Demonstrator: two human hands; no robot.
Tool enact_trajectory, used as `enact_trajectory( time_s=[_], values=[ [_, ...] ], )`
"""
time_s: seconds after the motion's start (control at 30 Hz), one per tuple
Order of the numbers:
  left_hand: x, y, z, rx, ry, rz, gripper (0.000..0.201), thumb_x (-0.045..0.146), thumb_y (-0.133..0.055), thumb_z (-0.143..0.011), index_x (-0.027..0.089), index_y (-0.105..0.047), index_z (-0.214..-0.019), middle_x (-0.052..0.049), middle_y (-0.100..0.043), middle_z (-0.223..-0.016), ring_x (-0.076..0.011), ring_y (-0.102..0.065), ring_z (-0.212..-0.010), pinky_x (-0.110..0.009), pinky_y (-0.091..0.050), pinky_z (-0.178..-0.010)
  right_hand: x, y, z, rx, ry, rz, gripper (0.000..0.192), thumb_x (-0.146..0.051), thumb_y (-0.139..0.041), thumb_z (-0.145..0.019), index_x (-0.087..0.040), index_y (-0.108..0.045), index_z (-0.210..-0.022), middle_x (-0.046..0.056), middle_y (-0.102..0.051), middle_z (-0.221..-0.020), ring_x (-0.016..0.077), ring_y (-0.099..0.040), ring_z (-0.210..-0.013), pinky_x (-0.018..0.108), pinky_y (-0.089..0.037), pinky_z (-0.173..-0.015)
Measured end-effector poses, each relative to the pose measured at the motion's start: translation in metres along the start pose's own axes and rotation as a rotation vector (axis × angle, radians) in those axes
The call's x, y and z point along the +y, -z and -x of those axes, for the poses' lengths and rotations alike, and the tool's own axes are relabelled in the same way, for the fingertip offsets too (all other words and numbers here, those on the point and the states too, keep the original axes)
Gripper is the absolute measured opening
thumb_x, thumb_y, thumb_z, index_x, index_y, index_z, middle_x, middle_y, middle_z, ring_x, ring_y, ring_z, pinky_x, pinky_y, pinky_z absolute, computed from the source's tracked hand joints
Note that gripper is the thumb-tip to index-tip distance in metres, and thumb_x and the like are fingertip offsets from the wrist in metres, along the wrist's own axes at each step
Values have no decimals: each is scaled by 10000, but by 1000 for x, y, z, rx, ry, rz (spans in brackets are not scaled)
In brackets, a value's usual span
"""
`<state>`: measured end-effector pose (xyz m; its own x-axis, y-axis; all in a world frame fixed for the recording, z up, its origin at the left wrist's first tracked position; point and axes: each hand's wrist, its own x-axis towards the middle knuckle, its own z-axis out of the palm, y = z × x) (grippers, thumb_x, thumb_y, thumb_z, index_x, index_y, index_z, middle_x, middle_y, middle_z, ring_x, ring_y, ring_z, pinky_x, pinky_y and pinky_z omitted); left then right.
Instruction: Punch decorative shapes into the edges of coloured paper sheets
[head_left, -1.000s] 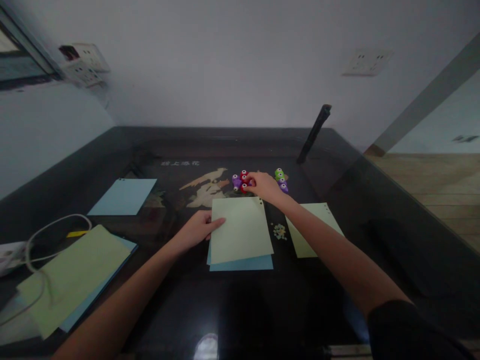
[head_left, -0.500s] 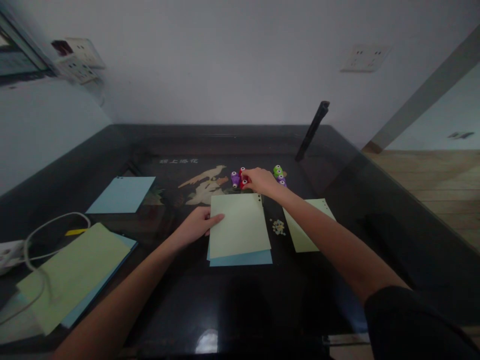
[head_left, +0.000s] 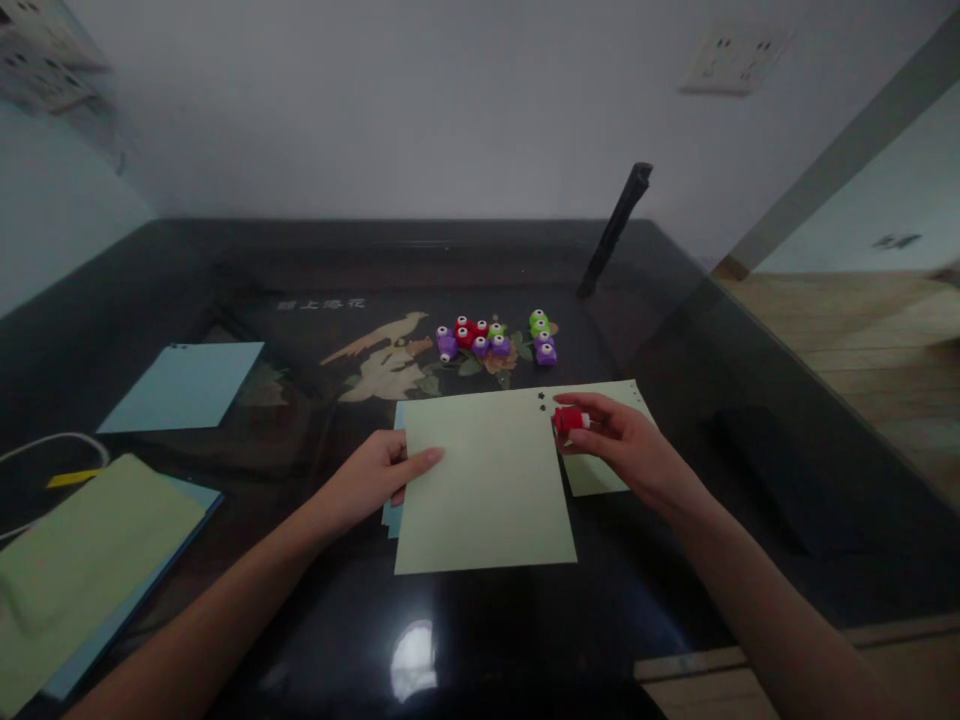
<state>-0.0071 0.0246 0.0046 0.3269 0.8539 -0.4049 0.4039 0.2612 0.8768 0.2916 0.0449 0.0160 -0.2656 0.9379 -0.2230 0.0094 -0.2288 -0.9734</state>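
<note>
My left hand (head_left: 394, 467) grips a pale green sheet of paper (head_left: 484, 490) by its left edge, thumb on top, lifted over blue sheets (head_left: 391, 517). Two small star-shaped holes show near the sheet's upper right corner. Beside that corner, my right hand (head_left: 626, 440) pinches a small red craft punch (head_left: 571, 420) between thumb and fingers. The punch lies close to the paper's edge; I cannot tell whether they touch. Further back stands a cluster of red, purple and green craft punches (head_left: 480, 345), with green and purple punches (head_left: 543, 338) to its right.
Another pale green sheet (head_left: 600, 474) lies partly under my right hand. At the left are a blue sheet (head_left: 184, 385), stacked green and blue paper (head_left: 97, 570) and a white cable (head_left: 52, 440). A black rod (head_left: 615, 230) rises at the back right of the dark glossy table (head_left: 315, 650).
My right hand has drawn back from the cluster toward me with a red craft punch in its fingers. My left hand has raised the green sheet, which now covers the paper bits beside it.
</note>
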Motion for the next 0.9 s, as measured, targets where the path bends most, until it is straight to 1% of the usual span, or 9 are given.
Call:
enact_trajectory(
  time_s=[0.1,0.2,0.27,0.33,0.4,0.53,0.67,0.8,0.9],
  values=[
    [1,-6,1,-1,26,-9,434,560,-542,-771,153,-528,-621,46,-440,-446,-74,-344,-383,-185,-227,-371,9,0,2,26,-37,-31,421,-242,-801,-646,-182,-632,-1027,51,-698,-958,169,-666,-852,339,-521,-828],
    [3,-9,1,-5,52,-10,404,544,-556,-755,161,-531,-629,50,-453,-447,-73,-351,-376,-187,-232,-367,12,1,-2,29,-28,-43,345,-226,-807,-631,-182,-618,-916,17,-674,-851,134,-645,-725,278,-531,-673],
    [5,-9,1,-15,58,-12,382,527,-564,-749,169,-524,-623,55,-449,-434,-72,-353,-368,-191,-236,-366,10,2,-2,-21,-74,-65,323,-240,-785,-663,-190,-582,-909,-5,-648,-774,110,-615,-605,244,-501,-548],
    [7,-9,2,-25,67,-6,364,513,-567,-746,171,-526,-626,53,-458,-439,-71,-360,-367,-195,-244,-366,7,2,0,-78,-127,-96,317,-252,-764,-692,-198,-561,-929,-15,-631,-738,94,-582,-536,227,-468,-487],
    [8,-8,2,-25,82,1,348,501,-572,-742,170,-535,-641,48,-477,-458,-72,-374,-371,-197,-256,-368,5,1,3,-95,-145,-137,319,-253,-759,-697,-204,-560,-941,-25,-609,-722,85,-557,-520,218,-449,-475],
    [8,-7,4,-12,82,-17,341,495,-569,-755,172,-537,-650,47,-482,-466,-77,-388,-375,-199,-273,-368,5,-1,6,-84,-142,-223,339,-252,-760,-698,-219,-600,-996,-22,-578,-754,84,-528,-570,219,-440,-519],
    [6,-5,4,-5,67,-48,350,500,-561,-771,173,-539,-649,42,-482,-463,-84,-396,-382,-204,-280,-367,9,-1,8,-144,-127,-290,311,-373,-639,-819,-227,-623,-1093,24,-582,-858,114,-534,-673,250,-468,-603],
    [4,-3,4,10,71,-62,354,499,-558,-772,177,-534,-628,40,-472,-447,-87,-392,-374,-212,-283,-364,10,-1,10,-199,-157,-314,376,-429,-473,-905,-230,-578,-1207,71,-596,-960,155,-561,-753,295,-510,-642],
    [5,-2,4,30,73,-83,355,496,-560,-770,183,-527,-604,45,-452,-420,-88,-383,-367,-212,-270,-359,10,0,12,-236,-197,-307,411,-370,-511,-889,-249,-526,-1282,77,-611,-1027,187,-599,-871,340,-538,-743]
  ],
)
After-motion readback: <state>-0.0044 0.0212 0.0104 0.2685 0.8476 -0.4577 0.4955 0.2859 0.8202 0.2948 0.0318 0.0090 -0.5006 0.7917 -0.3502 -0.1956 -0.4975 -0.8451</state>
